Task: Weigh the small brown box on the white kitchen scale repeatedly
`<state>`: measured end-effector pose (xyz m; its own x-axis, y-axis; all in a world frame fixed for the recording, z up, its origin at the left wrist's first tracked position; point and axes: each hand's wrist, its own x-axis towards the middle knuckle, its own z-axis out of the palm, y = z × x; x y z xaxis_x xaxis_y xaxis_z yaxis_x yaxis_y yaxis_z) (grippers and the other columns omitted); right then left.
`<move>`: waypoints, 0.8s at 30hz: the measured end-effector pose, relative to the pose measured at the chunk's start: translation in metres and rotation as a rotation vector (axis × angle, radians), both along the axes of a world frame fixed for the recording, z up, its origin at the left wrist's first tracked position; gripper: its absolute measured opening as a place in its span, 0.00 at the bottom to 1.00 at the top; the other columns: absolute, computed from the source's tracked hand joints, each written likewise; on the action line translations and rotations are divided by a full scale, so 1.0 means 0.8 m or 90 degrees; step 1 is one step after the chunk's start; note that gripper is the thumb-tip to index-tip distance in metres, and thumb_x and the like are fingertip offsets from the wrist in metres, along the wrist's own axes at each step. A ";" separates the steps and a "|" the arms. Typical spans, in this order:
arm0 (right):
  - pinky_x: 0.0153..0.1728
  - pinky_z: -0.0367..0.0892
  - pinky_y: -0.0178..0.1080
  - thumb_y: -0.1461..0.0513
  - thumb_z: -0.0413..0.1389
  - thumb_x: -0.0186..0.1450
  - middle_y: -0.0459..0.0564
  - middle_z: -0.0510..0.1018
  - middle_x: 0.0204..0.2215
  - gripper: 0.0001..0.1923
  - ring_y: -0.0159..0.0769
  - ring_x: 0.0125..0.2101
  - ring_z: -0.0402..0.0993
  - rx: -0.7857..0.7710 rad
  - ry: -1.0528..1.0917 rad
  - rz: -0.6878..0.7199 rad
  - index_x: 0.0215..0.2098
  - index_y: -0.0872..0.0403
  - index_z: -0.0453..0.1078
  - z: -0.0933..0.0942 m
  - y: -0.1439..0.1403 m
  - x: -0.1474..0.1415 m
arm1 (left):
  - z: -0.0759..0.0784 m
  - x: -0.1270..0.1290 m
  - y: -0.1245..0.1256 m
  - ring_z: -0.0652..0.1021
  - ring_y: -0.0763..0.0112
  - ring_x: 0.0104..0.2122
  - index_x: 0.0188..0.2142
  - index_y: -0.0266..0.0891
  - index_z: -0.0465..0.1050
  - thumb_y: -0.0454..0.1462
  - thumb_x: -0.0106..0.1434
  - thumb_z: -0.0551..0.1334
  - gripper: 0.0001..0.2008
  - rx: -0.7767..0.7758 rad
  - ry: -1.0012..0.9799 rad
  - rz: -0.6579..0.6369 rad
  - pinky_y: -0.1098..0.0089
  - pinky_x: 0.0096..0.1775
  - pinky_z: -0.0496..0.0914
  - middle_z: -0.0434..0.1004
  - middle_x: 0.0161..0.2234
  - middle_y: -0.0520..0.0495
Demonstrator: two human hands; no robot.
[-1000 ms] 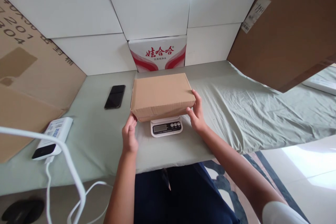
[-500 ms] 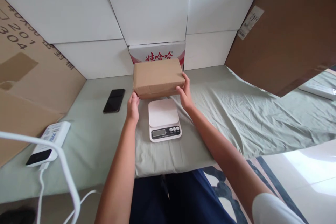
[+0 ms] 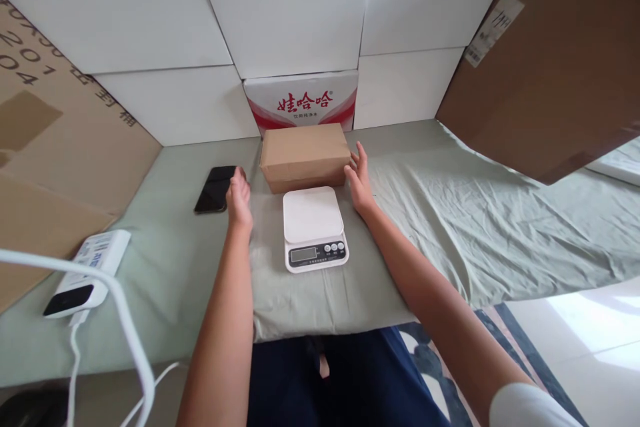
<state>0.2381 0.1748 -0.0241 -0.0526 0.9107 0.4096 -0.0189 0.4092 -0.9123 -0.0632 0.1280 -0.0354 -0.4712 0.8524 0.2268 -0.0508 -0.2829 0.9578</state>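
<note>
The box (image 3: 304, 155) sits flat on the green cloth (image 3: 450, 213), behind the scale (image 3: 314, 227) and just in front of the red-and-white carton (image 3: 301, 101) that leans on the white wall panels. Neither hand grips it. The right hand (image 3: 358, 178) is beside the box's right end, fingers spread and loose, fingertips at or just off the corner; whether they touch cannot be told. The left hand (image 3: 239, 197) hovers to the left of the box, apart from it, fingers relaxed and partly curled, holding nothing, with the phone (image 3: 216, 188) just beyond it. The scale's white platform is bare and its display faces the person; the reading is too small to make out. As a judgement, the step in hand looks like a set-down, with the box resting off the scale and both hands free of it. Any further handling of the box would call for a two-handed grip on its ends, since it is wide. A white charger (image 3: 83, 273) and cable (image 3: 125, 327) lie at the left, near brown cardboard (image 3: 45, 147).
</note>
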 end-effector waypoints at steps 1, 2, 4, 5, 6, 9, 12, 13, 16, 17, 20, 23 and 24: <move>0.76 0.46 0.63 0.36 0.53 0.66 0.50 0.48 0.78 0.49 0.51 0.77 0.47 -0.005 0.004 0.012 0.77 0.40 0.39 0.000 -0.002 0.001 | 0.000 0.003 -0.001 0.57 0.50 0.75 0.68 0.41 0.68 0.70 0.62 0.54 0.47 -0.010 0.004 -0.013 0.51 0.72 0.54 0.56 0.75 0.32; 0.76 0.46 0.62 0.36 0.53 0.66 0.50 0.49 0.78 0.49 0.51 0.77 0.47 -0.009 0.007 0.026 0.77 0.41 0.40 0.001 -0.004 0.001 | -0.001 0.007 -0.002 0.59 0.50 0.74 0.68 0.41 0.69 0.70 0.62 0.55 0.47 -0.020 0.009 -0.032 0.52 0.72 0.55 0.58 0.74 0.33; 0.77 0.45 0.60 0.36 0.54 0.66 0.51 0.51 0.78 0.49 0.51 0.77 0.48 -0.013 0.006 0.056 0.77 0.43 0.42 0.004 -0.008 -0.002 | -0.002 0.020 -0.005 0.62 0.49 0.73 0.66 0.41 0.72 0.70 0.60 0.57 0.47 -0.041 0.014 -0.070 0.53 0.71 0.56 0.64 0.71 0.33; 0.77 0.44 0.59 0.36 0.54 0.66 0.51 0.52 0.78 0.50 0.51 0.77 0.47 -0.014 0.003 0.068 0.77 0.44 0.43 0.005 -0.009 -0.003 | -0.003 0.026 -0.006 0.64 0.49 0.72 0.65 0.41 0.73 0.70 0.59 0.58 0.47 -0.049 0.015 -0.083 0.53 0.71 0.57 0.67 0.70 0.33; 0.77 0.44 0.59 0.36 0.54 0.66 0.51 0.52 0.78 0.50 0.51 0.77 0.47 -0.013 -0.001 0.075 0.77 0.45 0.43 0.006 -0.010 -0.005 | -0.003 0.031 -0.007 0.66 0.48 0.71 0.65 0.41 0.73 0.70 0.58 0.60 0.47 -0.055 0.017 -0.092 0.52 0.70 0.59 0.70 0.68 0.33; 0.78 0.44 0.58 0.35 0.54 0.66 0.51 0.50 0.78 0.51 0.51 0.78 0.44 0.006 -0.016 0.074 0.77 0.45 0.42 0.012 -0.010 -0.009 | 0.001 0.039 -0.010 0.69 0.46 0.69 0.64 0.40 0.74 0.69 0.58 0.61 0.47 -0.043 0.035 -0.097 0.51 0.69 0.62 0.73 0.66 0.32; 0.78 0.45 0.57 0.35 0.52 0.67 0.51 0.47 0.79 0.51 0.51 0.78 0.42 0.064 -0.039 0.035 0.77 0.46 0.40 0.021 -0.011 -0.009 | 0.013 0.041 -0.017 0.69 0.46 0.69 0.63 0.39 0.74 0.67 0.61 0.61 0.44 0.020 0.076 -0.096 0.53 0.69 0.63 0.73 0.66 0.33; 0.77 0.46 0.57 0.35 0.51 0.68 0.51 0.46 0.79 0.50 0.51 0.78 0.42 0.092 -0.049 0.018 0.77 0.46 0.39 0.025 -0.014 -0.008 | 0.018 0.043 -0.023 0.69 0.46 0.69 0.64 0.38 0.74 0.66 0.62 0.60 0.44 0.046 0.092 -0.092 0.53 0.69 0.63 0.73 0.66 0.33; 0.77 0.48 0.59 0.36 0.50 0.70 0.50 0.45 0.79 0.47 0.53 0.78 0.43 0.169 -0.081 -0.018 0.78 0.42 0.38 0.031 -0.038 0.000 | 0.029 0.049 -0.055 0.66 0.45 0.70 0.66 0.35 0.71 0.67 0.63 0.58 0.46 0.097 0.130 -0.062 0.53 0.70 0.61 0.71 0.67 0.32; 0.76 0.49 0.59 0.37 0.50 0.70 0.50 0.45 0.78 0.46 0.54 0.78 0.44 0.182 -0.089 -0.023 0.78 0.41 0.38 0.030 -0.052 0.004 | 0.030 0.052 -0.070 0.65 0.44 0.71 0.66 0.34 0.71 0.67 0.63 0.58 0.46 0.107 0.135 -0.050 0.52 0.70 0.61 0.71 0.67 0.31; 0.75 0.53 0.61 0.39 0.51 0.71 0.52 0.49 0.76 0.45 0.56 0.76 0.48 0.175 -0.113 -0.017 0.78 0.39 0.38 0.015 -0.100 0.022 | 0.022 0.058 -0.126 0.64 0.42 0.71 0.66 0.34 0.71 0.64 0.64 0.59 0.44 0.113 0.128 -0.035 0.51 0.69 0.61 0.72 0.66 0.31; 0.73 0.56 0.62 0.42 0.51 0.72 0.52 0.53 0.74 0.42 0.55 0.75 0.51 0.159 -0.135 -0.001 0.78 0.37 0.40 -0.003 -0.139 0.038 | 0.005 0.060 -0.176 0.67 0.40 0.70 0.65 0.33 0.73 0.62 0.65 0.60 0.42 0.082 0.119 -0.053 0.49 0.68 0.64 0.74 0.64 0.30; 0.73 0.56 0.63 0.42 0.51 0.73 0.51 0.54 0.74 0.41 0.55 0.74 0.51 0.156 -0.141 0.001 0.78 0.37 0.40 -0.007 -0.146 0.042 | 0.001 0.061 -0.187 0.68 0.40 0.69 0.65 0.33 0.73 0.62 0.65 0.60 0.41 0.071 0.114 -0.055 0.48 0.68 0.64 0.75 0.64 0.29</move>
